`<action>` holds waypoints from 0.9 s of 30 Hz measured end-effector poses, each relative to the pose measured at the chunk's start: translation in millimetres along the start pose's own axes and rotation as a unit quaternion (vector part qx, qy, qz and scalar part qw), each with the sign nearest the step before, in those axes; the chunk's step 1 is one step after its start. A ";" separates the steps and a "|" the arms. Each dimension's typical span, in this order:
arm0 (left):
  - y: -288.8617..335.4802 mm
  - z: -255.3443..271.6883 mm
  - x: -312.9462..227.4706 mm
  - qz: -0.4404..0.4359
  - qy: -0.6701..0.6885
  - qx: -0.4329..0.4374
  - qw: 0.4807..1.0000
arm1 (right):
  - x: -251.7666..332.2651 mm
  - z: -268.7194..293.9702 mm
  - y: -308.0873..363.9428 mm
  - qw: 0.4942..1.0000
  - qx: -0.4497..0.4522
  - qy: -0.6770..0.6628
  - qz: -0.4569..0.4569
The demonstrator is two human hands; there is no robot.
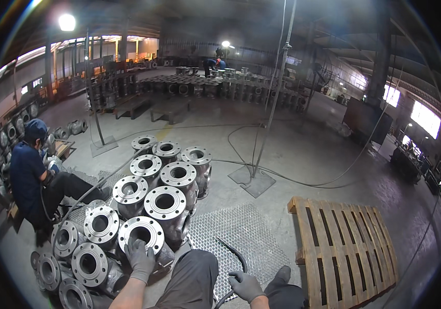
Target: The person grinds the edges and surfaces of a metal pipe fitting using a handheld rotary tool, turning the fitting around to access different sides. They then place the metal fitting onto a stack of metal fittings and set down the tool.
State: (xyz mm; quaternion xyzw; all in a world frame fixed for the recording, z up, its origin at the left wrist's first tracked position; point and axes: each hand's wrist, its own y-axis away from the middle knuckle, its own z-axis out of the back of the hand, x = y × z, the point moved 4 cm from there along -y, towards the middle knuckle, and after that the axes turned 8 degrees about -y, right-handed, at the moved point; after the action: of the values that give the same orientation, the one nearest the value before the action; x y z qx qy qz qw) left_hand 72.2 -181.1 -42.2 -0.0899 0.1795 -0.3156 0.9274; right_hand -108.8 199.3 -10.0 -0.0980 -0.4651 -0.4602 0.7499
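Note:
My left hand (140,259), in a grey glove, grips the near rim of a grey metal flanged valve body (153,227). Its fingers hook over the flange toward the round bore; their tips are partly hidden. By my right knee, my right hand (247,286), also gloved, is closed around a thick black hose (238,256). That hose curves up from the fist over the mesh mat and comes out below it. More upright flanged valve bodies (165,202) stand close together ahead and to the left, with bolt holes round their faces.
A slatted wooden pallet (333,252) lies at right. Expanded-metal mesh (261,232) covers the floor before me. Beyond stands a pole on a flat base plate (254,180), with cables trailing. A seated co-worker (27,172) is at left; more castings (200,87) fill the background.

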 end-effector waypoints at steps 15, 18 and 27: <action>0.5 -0.8 0.2 0.005 -0.013 0.009 1.000 | 7.6 2.9 3.1 1.000 0.002 -0.001 0.002; 0.1 -0.7 0.2 0.004 -0.006 0.010 1.000 | 4.2 1.4 2.2 1.000 -0.003 -0.011 0.006; 0.6 -0.8 0.0 0.009 -0.003 0.008 1.000 | 4.2 1.6 1.5 1.000 0.002 0.003 0.002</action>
State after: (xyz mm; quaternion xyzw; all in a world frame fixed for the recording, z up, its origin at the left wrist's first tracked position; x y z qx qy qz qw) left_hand 72.2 -180.7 -43.1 -0.0820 0.1753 -0.3081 0.9315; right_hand -108.0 198.6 -5.4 -0.0957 -0.4635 -0.4580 0.7525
